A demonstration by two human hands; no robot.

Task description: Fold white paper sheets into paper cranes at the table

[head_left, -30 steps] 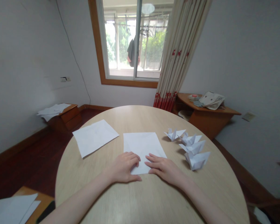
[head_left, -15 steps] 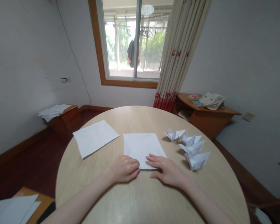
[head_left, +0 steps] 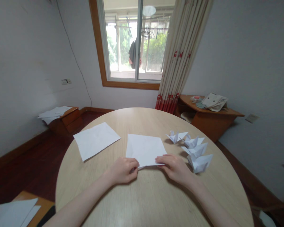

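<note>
A white sheet of paper [head_left: 144, 148] lies on the round wooden table [head_left: 146, 198] in front of me. My left hand [head_left: 122, 170] pinches its near left corner with curled fingers. My right hand [head_left: 176, 167] grips the near right corner, and the near edge is lifted slightly off the table. To the right of the sheet stand several folded white paper figures [head_left: 194, 150].
A second white sheet [head_left: 96, 139] lies at the left of the table. A low wooden cabinet [head_left: 66, 118] with papers stands by the left wall, a wooden side table [head_left: 208, 116] with a bag at the right. More paper [head_left: 11, 214] lies bottom left.
Both hands slid from lying flat on the sheet back to its near corners and closed on them. The near edge has risen off the table.
</note>
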